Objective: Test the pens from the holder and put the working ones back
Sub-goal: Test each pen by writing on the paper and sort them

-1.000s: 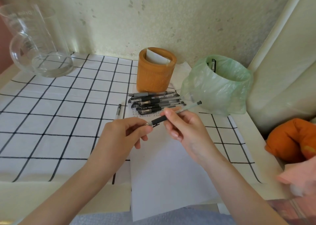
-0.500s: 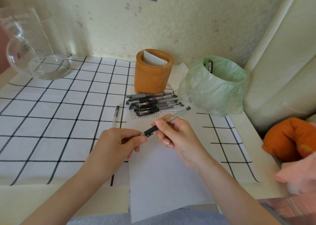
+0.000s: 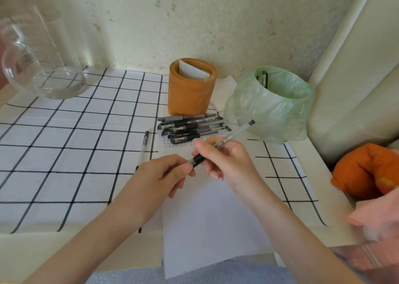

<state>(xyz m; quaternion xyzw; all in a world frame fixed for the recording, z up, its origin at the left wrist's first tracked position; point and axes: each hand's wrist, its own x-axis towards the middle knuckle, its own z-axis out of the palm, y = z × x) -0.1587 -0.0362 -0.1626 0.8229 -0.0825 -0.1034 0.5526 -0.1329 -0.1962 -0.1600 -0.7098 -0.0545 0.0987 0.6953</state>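
From the head view, the right hand [image 3: 226,162] curls its fingers round a slim pen [image 3: 228,137] with a clear barrel and a black rubbery grip. The left hand [image 3: 159,175] pinches the pen's black front end between thumb and forefinger. The pen is held above a smooth white sheet of paper [image 3: 207,219], slanting up to the right. Further back, a pile of similar pens [image 3: 190,128] lies just before the round orange holder [image 3: 190,95]. Beside it is a crinkled green plastic bag [image 3: 276,106]. A lone clear pen [image 3: 144,145] lies on the grid-checked cloth [image 3: 64,143].
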